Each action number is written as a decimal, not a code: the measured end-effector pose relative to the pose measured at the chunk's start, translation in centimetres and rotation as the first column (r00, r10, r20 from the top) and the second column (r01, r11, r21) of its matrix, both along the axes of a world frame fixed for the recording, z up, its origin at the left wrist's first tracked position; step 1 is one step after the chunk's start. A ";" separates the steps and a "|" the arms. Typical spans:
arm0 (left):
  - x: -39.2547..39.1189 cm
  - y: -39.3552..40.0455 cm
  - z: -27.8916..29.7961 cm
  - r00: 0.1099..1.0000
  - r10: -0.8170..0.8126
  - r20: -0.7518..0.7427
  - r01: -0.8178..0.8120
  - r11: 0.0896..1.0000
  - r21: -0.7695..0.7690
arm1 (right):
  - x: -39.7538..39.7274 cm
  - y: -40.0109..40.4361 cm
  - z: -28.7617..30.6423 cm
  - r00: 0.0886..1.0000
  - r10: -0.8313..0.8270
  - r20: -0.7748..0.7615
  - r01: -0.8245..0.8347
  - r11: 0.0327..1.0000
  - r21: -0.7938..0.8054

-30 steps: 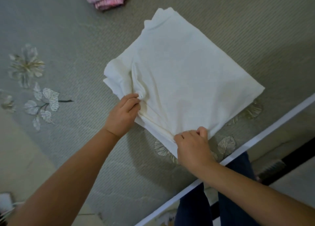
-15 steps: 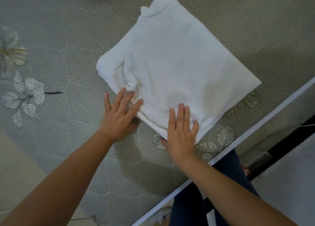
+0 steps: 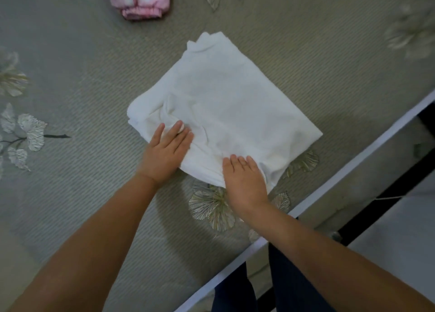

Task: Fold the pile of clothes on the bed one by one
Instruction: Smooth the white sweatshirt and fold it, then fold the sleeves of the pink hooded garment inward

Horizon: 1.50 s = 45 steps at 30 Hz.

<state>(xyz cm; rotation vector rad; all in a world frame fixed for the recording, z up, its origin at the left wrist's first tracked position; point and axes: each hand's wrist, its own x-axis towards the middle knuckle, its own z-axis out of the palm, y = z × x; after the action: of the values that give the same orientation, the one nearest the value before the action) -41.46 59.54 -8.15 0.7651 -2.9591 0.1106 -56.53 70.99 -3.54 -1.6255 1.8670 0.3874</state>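
A white garment [image 3: 226,109], folded into a rough rectangle, lies on the grey-green bedspread [image 3: 82,71] near the bed's front edge. My left hand [image 3: 166,153] rests flat on the garment's near left corner, fingers straight and spread, next to a bunched crease. My right hand [image 3: 244,177] presses flat on the near edge of the garment, fingers straight and together. Neither hand grips the cloth.
A pink garment [image 3: 138,0] lies at the far edge of the view, above and left of the white one. Embroidered flowers mark the bedspread. The bed's white edge [image 3: 329,189] runs diagonally at right, with floor and my dark trousers [image 3: 292,285] beyond.
One second ago both hands pinched the near edge of the white garment. They let go, opened flat, and now press further onto the cloth.
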 end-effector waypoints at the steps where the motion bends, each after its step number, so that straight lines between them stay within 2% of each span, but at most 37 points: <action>1: -0.9 0.0 1.0 0.999 0.020 -0.031 -0.020 1.000 0.008 | -1.4 -0.3 1.3 1.000 0.006 -0.002 -0.007 1.000 -0.028; 5: -6.6 -1.4 6.7 0.969 0.068 -0.236 -0.071 0.997 -0.007 | -7.3 -2.1 7.7 0.993 0.020 -0.112 -0.046 0.970 -0.239; 8: -11.6 -3.5 11.7 0.949 0.035 -0.313 -0.058 0.996 -0.065 | -12.7 -3.9 12.2 0.994 0.036 -0.104 -0.055 0.980 -0.190; 11: -16.3 -5.5 15.5 0.961 0.002 -0.276 -0.039 0.991 -0.127 | -18.0 -5.6 15.1 0.997 -0.019 -0.081 -0.005 0.959 -0.282; 15: -23.8 -8.1 19.0 0.978 0.034 -0.204 -0.072 0.980 -0.185 | -25.7 -8.5 16.9 0.997 -0.002 -0.072 -0.026 0.924 -0.382; 21: -38.6 -11.3 23.1 0.991 -0.030 -0.132 -0.001 0.973 -0.230 | -40.6 -11.6 19.0 0.998 -0.034 -0.053 0.006 0.887 -0.461; 23: -44.3 -12.9 25.2 0.986 -0.083 -0.142 0.042 0.962 -0.269 | -45.7 -12.2 20.6 0.992 -0.081 -0.097 0.020 0.860 -0.509; 24: -47.2 -13.8 26.3 0.984 -0.116 -0.137 0.073 0.956 -0.285 | -48.2 -12.6 21.5 0.985 -0.120 -0.125 0.032 0.833 -0.553; 27: -56.5 -16.9 30.8 0.970 -0.214 -0.113 0.162 0.920 -0.356 | -55.9 -14.4 25.2 0.955 -0.250 -0.161 0.034 0.630 -0.776; 32: -70.0 -20.8 38.7 0.926 -0.333 -0.180 0.195 0.826 -0.528 | -67.5 -17.2 32.8 0.873 -0.430 -0.231 -0.053 0.388 -0.920; 36: -77.5 -22.4 40.9 0.884 -0.390 -0.256 0.163 0.773 -0.614 | -74.1 -17.8 35.2 0.821 -0.502 -0.271 -0.123 0.308 -0.944; 38: -80.3 -22.7 38.6 0.875 -0.400 -0.273 0.158 0.770 -0.618 | -76.3 -17.9 33.0 0.774 -0.534 -0.341 -0.179 0.332 -0.926; 39: -81.2 -22.6 36.6 0.906 -0.353 -0.231 0.167 0.803 -0.573 | -77.0 -17.9 31.1 0.766 -0.534 -0.358 -0.169 0.370 -0.914; 40: -81.8 -22.4 34.2 0.958 -0.254 -0.136 0.160 0.863 -0.480 | -77.3 -17.9 29.0 0.771 -0.521 -0.368 -0.115 0.453 -0.884; 41: -81.9 -22.2 31.0 0.991 -0.131 0.004 0.124 0.936 -0.331 | -77.2 -18.0 26.7 0.785 -0.483 -0.388 -0.033 0.593 -0.805; 42: -81.6 -21.9 27.8 0.986 -0.029 0.166 0.057 0.984 -0.167 | -77.1 -17.9 23.9 0.816 -0.430 -0.385 0.076 0.741 -0.667; 43: -81.3 -21.3 24.8 0.950 0.021 0.313 -0.009 0.999 -0.039 | -77.1 -17.6 21.1 0.843 -0.391 -0.370 0.170 0.846 -0.505; 44: -81.1 -20.7 22.1 0.916 0.029 0.399 -0.053 0.997 0.049 | -77.1 -17.3 18.6 0.854 -0.367 -0.369 0.234 0.904 -0.358; 45: -80.8 -20.0 19.7 0.898 0.013 0.440 -0.070 0.991 0.114 | -77.0 -17.1 16.1 0.860 -0.355 -0.366 0.255 0.922 -0.292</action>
<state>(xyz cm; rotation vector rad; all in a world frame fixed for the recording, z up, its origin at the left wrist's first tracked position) -122.28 39.57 11.58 0.9294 -3.4057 0.1101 -133.51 53.92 12.60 -1.4268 2.5377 0.4062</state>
